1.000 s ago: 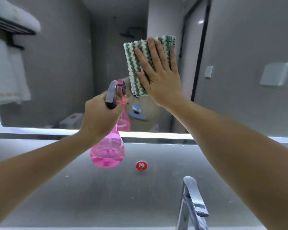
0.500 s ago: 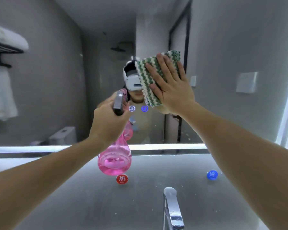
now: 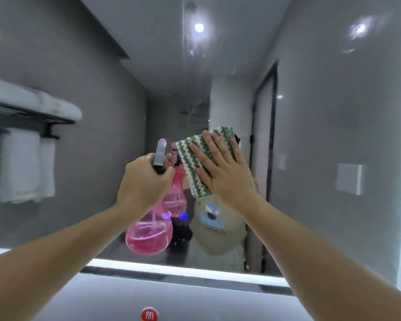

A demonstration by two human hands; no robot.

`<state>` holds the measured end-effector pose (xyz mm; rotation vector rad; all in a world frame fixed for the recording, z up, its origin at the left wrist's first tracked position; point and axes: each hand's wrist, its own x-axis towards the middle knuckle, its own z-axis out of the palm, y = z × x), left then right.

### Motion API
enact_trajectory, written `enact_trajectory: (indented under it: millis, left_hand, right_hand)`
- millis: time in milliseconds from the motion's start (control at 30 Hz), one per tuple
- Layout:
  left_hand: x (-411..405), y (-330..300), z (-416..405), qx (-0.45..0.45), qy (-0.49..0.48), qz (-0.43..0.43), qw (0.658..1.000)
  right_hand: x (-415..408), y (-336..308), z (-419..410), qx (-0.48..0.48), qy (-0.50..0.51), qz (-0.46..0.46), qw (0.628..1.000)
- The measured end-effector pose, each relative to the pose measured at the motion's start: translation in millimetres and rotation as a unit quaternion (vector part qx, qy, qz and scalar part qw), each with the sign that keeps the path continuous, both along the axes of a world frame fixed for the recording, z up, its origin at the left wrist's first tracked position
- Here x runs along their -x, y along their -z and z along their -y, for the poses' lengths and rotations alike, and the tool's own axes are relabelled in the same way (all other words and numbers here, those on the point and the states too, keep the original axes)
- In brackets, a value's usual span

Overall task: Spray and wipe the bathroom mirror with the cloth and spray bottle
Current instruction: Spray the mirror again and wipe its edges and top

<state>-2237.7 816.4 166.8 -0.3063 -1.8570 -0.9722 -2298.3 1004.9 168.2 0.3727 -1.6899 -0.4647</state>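
The right hand (image 3: 220, 172) is flat, fingers straight and a little apart, pressing the green and white cloth (image 3: 196, 163) on the mirror (image 3: 322, 135). The left hand (image 3: 144, 184) has its fingers curled tight round the neck of the pink spray bottle (image 3: 148, 237) (pink liquid sits inside), just left of the cloth.

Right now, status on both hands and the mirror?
Left hand grips pink spray bottle. Right hand flat, pressing green-and-white cloth on mirror. Nothing in the way.
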Motion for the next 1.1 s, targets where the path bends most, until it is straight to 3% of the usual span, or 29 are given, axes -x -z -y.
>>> enact_trajectory:
  millis: [567, 733, 1100]
  left_hand:
    - [14, -212, 25, 0.010, -0.038, -0.042, 0.998]
    - [3, -271, 32, 0.005, 0.020, -0.044, 0.999]
    - [5, -345, 41, 0.003, 0.017, -0.026, 1.000]
  right_hand:
    - [6, -246, 44, 0.113, 0.049, 0.044, 0.991]
    - [9, -308, 57, 0.142, 0.046, 0.043, 0.988]
    - [5, -405, 62, 0.168, 0.021, 0.040, 0.985]
